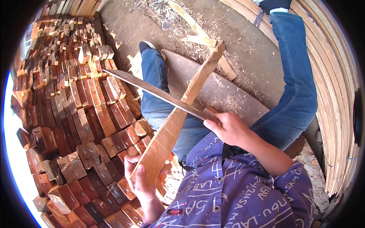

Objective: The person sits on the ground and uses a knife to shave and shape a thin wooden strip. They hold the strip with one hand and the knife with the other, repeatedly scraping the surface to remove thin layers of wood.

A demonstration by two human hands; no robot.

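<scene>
My left hand [142, 176] is closed around the wide lower end of a pale, bat-shaped piece of wood [161, 142], its thumb on top. The wood slants up and away to the right, narrowing to a rough, darker far end. In my right hand [230, 129] is the wooden handle of a long-bladed hand tool [152, 89], my fingers wrapped round it. The blade lies across the wood near its middle and points to the far left. Seen nearly edge-on, it does not show whether it is a saw or a file.
Stacked wooden blocks [87, 125] fill the left side. Beyond my lap lies a brown board [228, 93] strewn with shavings, between my bent legs in jeans [294, 68]. Pale offcuts [194, 24] lie on the dusty ground. Long wooden strips [327, 57] are piled along the right.
</scene>
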